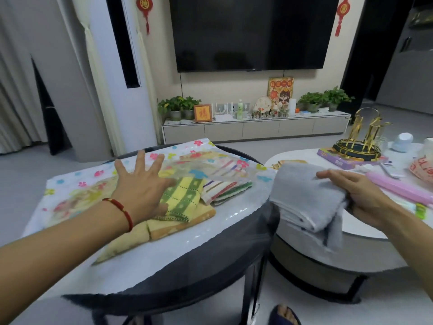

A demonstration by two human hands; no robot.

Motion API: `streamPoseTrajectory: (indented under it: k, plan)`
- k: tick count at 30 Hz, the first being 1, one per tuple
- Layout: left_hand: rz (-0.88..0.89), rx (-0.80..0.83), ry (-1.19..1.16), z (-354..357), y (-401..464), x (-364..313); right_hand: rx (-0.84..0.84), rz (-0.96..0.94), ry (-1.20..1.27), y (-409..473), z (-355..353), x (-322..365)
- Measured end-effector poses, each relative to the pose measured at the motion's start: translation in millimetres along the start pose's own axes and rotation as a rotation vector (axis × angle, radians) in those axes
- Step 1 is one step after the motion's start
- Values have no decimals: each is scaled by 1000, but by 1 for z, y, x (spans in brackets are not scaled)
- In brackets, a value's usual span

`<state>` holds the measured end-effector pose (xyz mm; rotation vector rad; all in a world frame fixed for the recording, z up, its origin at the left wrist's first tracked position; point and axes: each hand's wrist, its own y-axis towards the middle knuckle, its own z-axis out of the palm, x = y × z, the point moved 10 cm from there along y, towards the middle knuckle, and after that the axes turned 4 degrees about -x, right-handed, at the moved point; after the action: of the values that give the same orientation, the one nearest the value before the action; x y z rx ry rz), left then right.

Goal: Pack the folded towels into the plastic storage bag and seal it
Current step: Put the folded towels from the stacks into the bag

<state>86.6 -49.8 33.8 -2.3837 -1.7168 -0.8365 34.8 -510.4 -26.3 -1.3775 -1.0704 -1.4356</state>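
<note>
- Towels fill a flower-printed plastic storage bag [77,177] lying flat on the dark round worktop [210,261].
- Left hand [140,186], fingers spread, presses flat on the bag over a yellow-green towel [185,195], a striped towel [225,188] just beside it.
- Right hand [358,200] holds its grip pinched on a folded grey towel [304,195], raised just right of the bag's mouth.

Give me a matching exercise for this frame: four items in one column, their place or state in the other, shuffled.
Items:
1. grey towel
2. yellow-green towel
3. red bracelet
4. gold rack

Places or states:
A. on the left wrist
B. standing on the white table
C. held in the right hand
D. lying under the left hand

Pairs: 1-C, 2-D, 3-A, 4-B
</note>
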Motion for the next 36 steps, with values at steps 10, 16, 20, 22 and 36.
streamPoseTrajectory:
  k: [10,16,20,22,36]
  plan:
    - [-115,71,-11,-6,-31,96,613,121,-132,-86,238,17]
    - [-108,9,28,-53,-17,122,473,202,329,-52,395,0]
    - [-99,-10,26,-65,-16,127,559,287,86,-67,460,-67]
    - [-89,-4,21,-61,-16,122,572,179,-122,-70,465,-78]
    - [116,-47,-99,-22,23,-15,168,-34,-382,20,165,-65]
